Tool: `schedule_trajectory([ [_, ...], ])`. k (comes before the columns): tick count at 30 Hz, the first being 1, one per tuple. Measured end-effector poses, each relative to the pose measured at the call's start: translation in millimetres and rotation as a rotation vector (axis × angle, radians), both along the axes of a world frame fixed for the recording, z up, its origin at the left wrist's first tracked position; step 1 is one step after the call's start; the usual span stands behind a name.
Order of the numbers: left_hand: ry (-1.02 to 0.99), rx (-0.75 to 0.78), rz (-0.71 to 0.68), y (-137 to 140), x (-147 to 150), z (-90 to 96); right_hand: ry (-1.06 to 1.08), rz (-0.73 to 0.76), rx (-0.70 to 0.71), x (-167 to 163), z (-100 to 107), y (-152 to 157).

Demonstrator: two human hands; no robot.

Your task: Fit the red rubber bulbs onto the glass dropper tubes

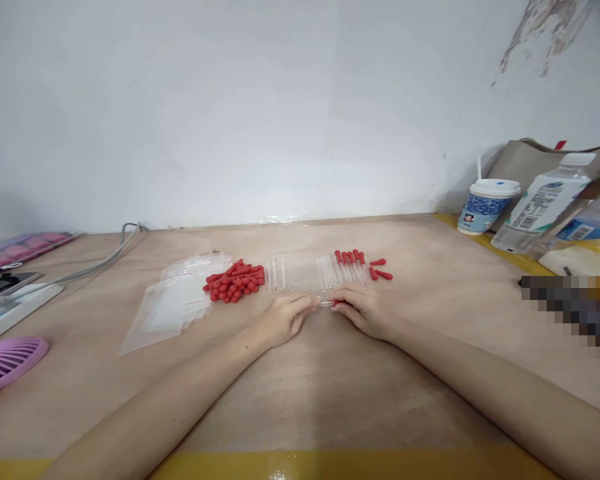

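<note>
near the tube row (300, 273), the left hand (285, 317) is pinching a clear tube (326, 304), the right hand (364, 311) a red bulb (336, 303) at its end; bottle (543, 204) and lidded cup (487, 205) are bearing unreadable labels (545, 195).

Left hand (284, 320), right hand (367, 312), forearms (190, 393) bare (left mole-dotted).

tabletop (305, 393) between forearms: passable | tubes (280, 275): ahead | red bulbs (234, 283): ahead-left

Left hand (286, 318) grips clear tube (325, 304); right hand (366, 309) holds red bulb (336, 303) at its end, apparently joined. Tube row (300, 275) lies just beyond.
</note>
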State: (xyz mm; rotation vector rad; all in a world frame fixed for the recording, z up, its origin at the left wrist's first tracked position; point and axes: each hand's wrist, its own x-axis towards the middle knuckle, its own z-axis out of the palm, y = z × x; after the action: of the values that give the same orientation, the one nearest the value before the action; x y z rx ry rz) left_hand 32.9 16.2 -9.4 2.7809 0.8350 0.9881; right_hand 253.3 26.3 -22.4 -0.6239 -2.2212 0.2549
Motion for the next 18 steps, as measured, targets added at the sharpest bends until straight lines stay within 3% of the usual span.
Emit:
schedule_trajectory([
  [18,0.085,0.044,-0.004,1.6,-0.7,-0.7,-0.003,-0.021,0.179,-0.2,3.6,-7.2],
])
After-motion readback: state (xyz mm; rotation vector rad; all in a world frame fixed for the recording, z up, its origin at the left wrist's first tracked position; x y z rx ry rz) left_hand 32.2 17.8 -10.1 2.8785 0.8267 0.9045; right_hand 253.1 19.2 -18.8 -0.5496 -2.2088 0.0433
